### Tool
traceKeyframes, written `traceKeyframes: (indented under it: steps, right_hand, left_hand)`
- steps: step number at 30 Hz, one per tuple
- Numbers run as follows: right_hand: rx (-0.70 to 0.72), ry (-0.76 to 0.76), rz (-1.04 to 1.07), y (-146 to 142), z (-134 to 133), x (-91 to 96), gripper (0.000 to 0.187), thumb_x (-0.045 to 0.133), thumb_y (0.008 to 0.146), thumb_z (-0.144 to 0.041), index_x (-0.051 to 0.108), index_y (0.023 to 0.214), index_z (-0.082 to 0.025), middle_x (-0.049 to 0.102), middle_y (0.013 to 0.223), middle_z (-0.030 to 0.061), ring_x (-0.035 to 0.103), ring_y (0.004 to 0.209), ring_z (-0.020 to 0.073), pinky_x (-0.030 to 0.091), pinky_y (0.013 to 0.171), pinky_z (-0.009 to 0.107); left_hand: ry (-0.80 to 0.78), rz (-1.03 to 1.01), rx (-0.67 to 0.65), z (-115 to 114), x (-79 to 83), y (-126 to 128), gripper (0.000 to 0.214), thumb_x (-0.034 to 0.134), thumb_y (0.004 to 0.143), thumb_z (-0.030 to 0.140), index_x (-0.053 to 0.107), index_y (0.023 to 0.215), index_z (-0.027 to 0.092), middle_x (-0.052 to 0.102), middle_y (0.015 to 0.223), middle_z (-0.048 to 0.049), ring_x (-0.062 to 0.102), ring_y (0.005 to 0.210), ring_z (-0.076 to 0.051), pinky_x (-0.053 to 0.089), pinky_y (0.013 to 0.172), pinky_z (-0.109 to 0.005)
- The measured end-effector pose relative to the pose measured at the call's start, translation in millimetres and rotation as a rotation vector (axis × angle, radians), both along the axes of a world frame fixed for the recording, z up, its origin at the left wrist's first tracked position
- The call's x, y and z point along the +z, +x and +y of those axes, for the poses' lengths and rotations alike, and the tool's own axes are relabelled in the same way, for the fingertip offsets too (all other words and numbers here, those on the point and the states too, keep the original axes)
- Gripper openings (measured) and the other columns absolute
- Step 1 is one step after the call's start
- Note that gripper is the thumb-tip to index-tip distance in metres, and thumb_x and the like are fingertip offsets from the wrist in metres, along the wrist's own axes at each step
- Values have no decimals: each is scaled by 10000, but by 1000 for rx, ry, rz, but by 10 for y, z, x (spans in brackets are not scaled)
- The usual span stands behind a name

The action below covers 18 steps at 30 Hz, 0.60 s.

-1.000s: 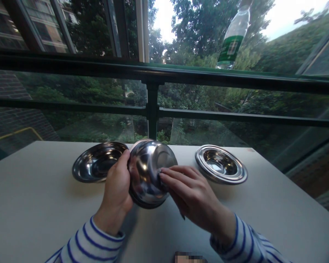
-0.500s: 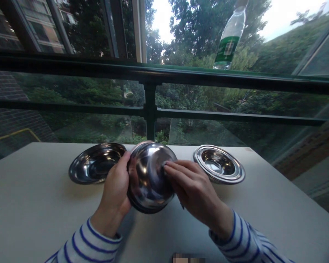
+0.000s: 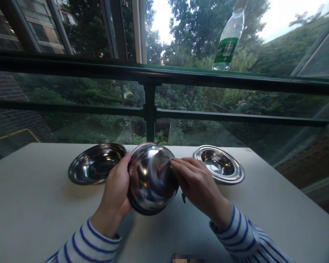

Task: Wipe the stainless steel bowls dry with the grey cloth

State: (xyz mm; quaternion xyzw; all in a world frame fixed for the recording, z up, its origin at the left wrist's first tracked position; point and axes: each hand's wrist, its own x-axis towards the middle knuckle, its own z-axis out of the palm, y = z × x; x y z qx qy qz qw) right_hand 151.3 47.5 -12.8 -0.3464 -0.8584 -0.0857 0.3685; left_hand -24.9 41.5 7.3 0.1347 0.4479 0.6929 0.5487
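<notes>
A shiny metal bowl [image 3: 150,179] is held up over the table, tilted with its rounded underside towards me. My left hand [image 3: 116,186] grips it from the left, thumb along its upper edge. At the bowl's right side is my right hand [image 3: 199,186], fingers pressed together and their tips against the metal. A small dark bit of something [image 3: 183,197] pokes out below the right palm; most of it is hidden, so I cannot tell its kind. The inside of the bowl is out of sight.
On the white table [image 3: 44,212] a wide metal bowl [image 3: 84,168] stands at the left. Several nested metal bowls [image 3: 235,173] are at the right. Behind runs a dark green railing [image 3: 98,71] with a green-labelled plastic bottle [image 3: 226,49] on it. A pixelated patch [image 3: 181,260] lies at the bottom edge.
My right fingertips have slid slightly to the right across the bowl's surface. More of the small dark bit shows under that hand. My left hand keeps its hold, nearly still.
</notes>
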Motion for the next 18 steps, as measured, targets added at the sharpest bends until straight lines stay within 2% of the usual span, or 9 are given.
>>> traceKeyframes:
  steps: [4, 9, 13, 18]
  right_hand:
    - [70, 22, -21, -8, -25, 23, 272, 475, 894, -155, 570, 1149, -148, 634, 1154, 83, 547, 1008, 225, 444, 820, 381]
    - [-31, -11, -53, 3, -15, 30, 226, 474, 901, -159, 605, 1084, -159, 666, 1086, 74, 574, 938, 224, 442, 772, 379]
    - [35, 8, -31, 20, 2, 27, 262, 465, 905, -155, 575, 1143, -145, 627, 1170, 68, 535, 1027, 226, 433, 836, 379]
    - [-32, -18, -36, 32, 21, 23, 241, 462, 907, -156, 596, 1107, -152, 656, 1112, 75, 563, 958, 233, 455, 782, 391]
  left_hand:
    - [8, -36, -42, -18, 0, 29, 144, 533, 806, 171, 658, 746, 130, 695, 671, -16, 657, 620, -135, 534, 625, -236]
    - [-21, -13, -35, -5, -5, 9, 196, 513, 822, 220, 667, 753, 120, 703, 663, -41, 671, 627, -168, 544, 595, -264]
    - [-19, -20, -53, -14, -22, 26, 145, 546, 801, 183, 667, 744, 128, 706, 673, -26, 663, 616, -142, 536, 569, -226]
    - [-19, -65, -56, -30, -13, 39, 166, 523, 822, 191, 659, 752, 127, 698, 659, -19, 655, 592, -131, 539, 575, -226]
